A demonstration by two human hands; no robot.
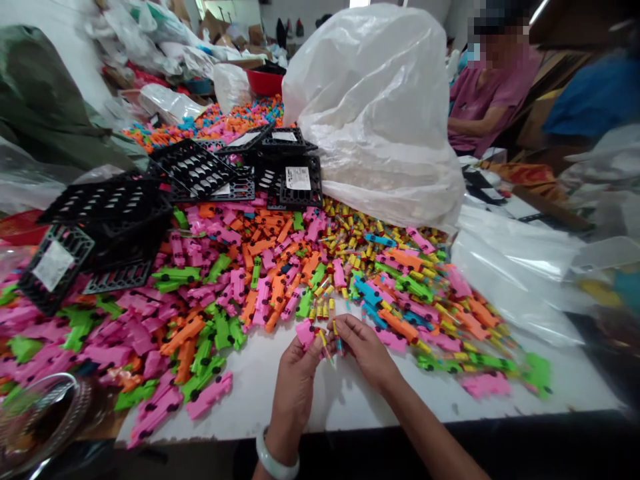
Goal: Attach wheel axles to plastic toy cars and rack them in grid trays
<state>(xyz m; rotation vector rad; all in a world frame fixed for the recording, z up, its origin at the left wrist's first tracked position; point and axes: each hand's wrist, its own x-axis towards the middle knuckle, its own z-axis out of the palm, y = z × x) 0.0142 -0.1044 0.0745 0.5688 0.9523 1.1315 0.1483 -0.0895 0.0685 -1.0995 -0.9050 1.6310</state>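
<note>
My left hand (295, 377), with a pale bangle at the wrist, pinches a pink toy car (305, 332). A small clear tube with a yellow end (325, 347) sticks out by its fingertips. Close beside it, my right hand (369, 352) is closed on another slim yellow-ended tube (338, 339), its tip pointing down. Just beyond both hands, several yellow-ended tubes (320, 309) lie together on the white tabletop (345, 407). Pink, orange and green toy cars (270, 300) are heaped to the left. On the right, more cars (400, 323) lie mixed with tubes.
Black plastic trays (200, 170) with white labels rest on the heap at the back left. A large whitish plastic bag (370, 113) stands behind the tubes. Clear plastic sheets (515, 267) lie at the right. A person in a pink shirt (493, 110) sits beyond.
</note>
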